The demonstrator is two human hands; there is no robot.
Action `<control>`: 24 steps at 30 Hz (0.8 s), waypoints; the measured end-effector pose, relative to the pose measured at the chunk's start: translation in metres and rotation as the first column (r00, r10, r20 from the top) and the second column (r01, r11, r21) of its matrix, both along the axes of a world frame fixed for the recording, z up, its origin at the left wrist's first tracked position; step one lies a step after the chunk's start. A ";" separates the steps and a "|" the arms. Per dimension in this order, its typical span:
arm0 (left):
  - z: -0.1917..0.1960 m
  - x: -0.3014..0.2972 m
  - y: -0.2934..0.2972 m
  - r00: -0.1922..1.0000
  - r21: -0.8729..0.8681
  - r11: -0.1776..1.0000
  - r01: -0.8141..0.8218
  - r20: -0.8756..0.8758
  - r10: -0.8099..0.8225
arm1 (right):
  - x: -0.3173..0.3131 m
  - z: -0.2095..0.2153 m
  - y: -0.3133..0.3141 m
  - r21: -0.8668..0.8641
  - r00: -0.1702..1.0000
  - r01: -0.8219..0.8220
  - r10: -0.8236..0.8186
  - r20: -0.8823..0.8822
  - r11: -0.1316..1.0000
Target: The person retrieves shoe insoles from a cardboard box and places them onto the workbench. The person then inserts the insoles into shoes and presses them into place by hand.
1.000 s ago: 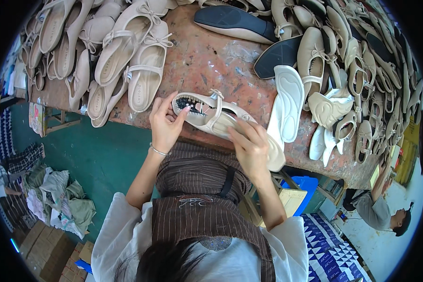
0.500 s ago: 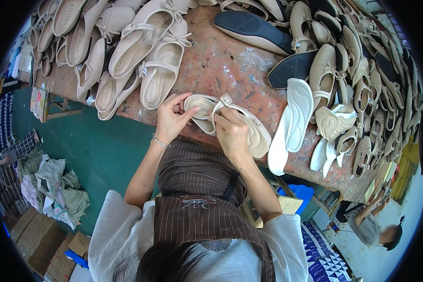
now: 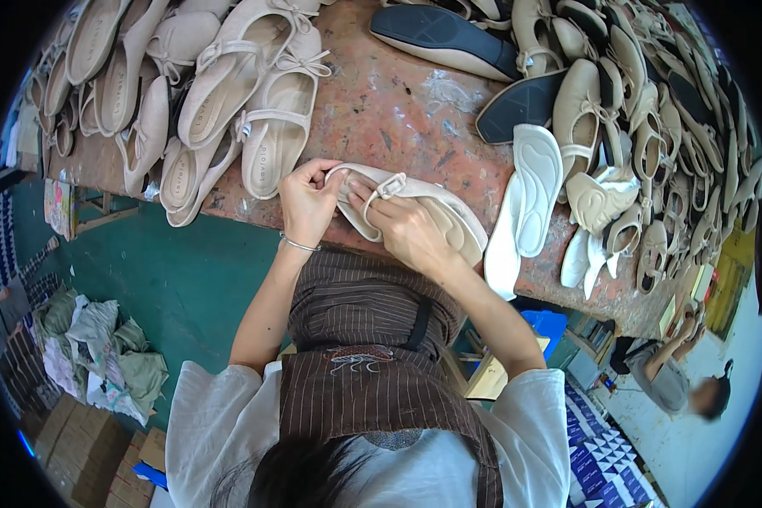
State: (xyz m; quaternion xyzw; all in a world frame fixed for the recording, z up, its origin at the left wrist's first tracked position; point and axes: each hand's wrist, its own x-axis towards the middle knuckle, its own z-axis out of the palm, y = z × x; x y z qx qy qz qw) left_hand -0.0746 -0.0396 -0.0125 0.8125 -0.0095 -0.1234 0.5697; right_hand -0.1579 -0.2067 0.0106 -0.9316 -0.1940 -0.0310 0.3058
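Note:
A beige strap shoe (image 3: pixel 444 193) with a covered buckle is held at the table's near edge, its heel end to the left. My left hand (image 3: pixel 307 203) is closed on the heel rim, thumb against fingers. My right hand (image 3: pixel 410 230) reaches into the opening beneath the buckled strap, its fingertips on the inside near the heel; its thumb is hidden. A beige padded insole (image 3: pixel 459 230) with curved ridges shows along the shoe's near side, partly covered by my right hand. To the right lie white padded insoles (image 3: pixel 535 190).
Beige shoes (image 3: pixel 271 152) crowd the table (image 3: pixel 398 110) at left. A larger heap (image 3: pixel 580 106) covers the right side, some with black soles up. Below stand a blue bin (image 3: pixel 546 328) and sacks (image 3: pixel 101 347). Another person (image 3: pixel 664 381) is at far right.
My right hand's fingers have moved left, deeper into the shoe toward the heel, covering the inside that showed before. The strap and buckle have tilted. My left hand stays at the heel.

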 end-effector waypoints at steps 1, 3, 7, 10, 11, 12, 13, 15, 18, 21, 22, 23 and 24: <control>0.001 0.001 0.000 1.000 0.007 1.000 -0.010 0.001 0.010 | 0.003 0.005 -0.001 -0.012 0.995 0.010 -0.011 -0.094 1.000; 0.002 0.001 -0.001 1.000 0.010 1.000 -0.011 0.023 0.011 | 0.001 0.008 0.008 -0.089 0.985 0.051 -0.064 -0.160 0.995; 0.004 0.007 0.005 0.996 0.060 0.998 0.036 0.080 -0.041 | -0.023 0.028 0.004 -0.259 0.963 0.259 -0.270 -0.005 0.930; 0.010 0.002 0.002 0.993 0.148 0.988 0.046 0.096 -0.061 | -0.028 0.027 0.009 -0.334 0.932 0.362 -0.343 0.118 0.870; 0.009 -0.003 0.007 0.992 0.183 0.982 0.052 0.105 -0.072 | -0.025 0.031 0.005 -0.308 0.944 0.313 -0.329 0.000 0.898; 0.011 -0.009 0.010 0.989 0.214 0.975 0.058 0.121 -0.085 | -0.026 0.031 -0.003 -0.202 0.917 0.396 -0.398 0.028 0.896; 0.018 -0.022 0.014 0.986 0.272 0.959 0.076 0.120 -0.112 | -0.028 0.031 -0.015 -0.089 0.884 0.467 -0.465 0.047 0.880; 0.032 -0.054 0.016 0.965 0.406 0.908 0.106 0.180 -0.193 | -0.023 0.040 -0.027 -0.050 0.691 0.710 -0.682 0.240 0.702; 0.043 -0.092 0.002 0.908 0.486 0.834 0.260 0.172 -0.383 | 0.007 0.058 -0.047 0.021 0.554 0.832 -0.833 0.002 0.554; 0.052 -0.105 -0.016 0.833 0.500 0.832 0.238 0.335 -0.440 | 0.015 0.065 -0.049 0.304 0.721 0.693 -0.636 -0.277 0.653; 0.056 -0.110 -0.015 0.811 0.507 0.814 0.282 0.328 -0.485 | 0.004 0.074 -0.040 0.199 0.817 0.576 -0.544 -0.192 0.793; 0.058 -0.114 -0.020 0.772 0.496 0.815 0.300 0.375 -0.513 | -0.012 0.074 -0.024 0.215 0.842 0.536 -0.534 -0.074 0.816; 0.059 -0.116 -0.024 0.731 0.489 0.815 0.313 0.423 -0.535 | -0.029 0.068 -0.013 0.054 0.882 0.460 -0.463 0.090 0.886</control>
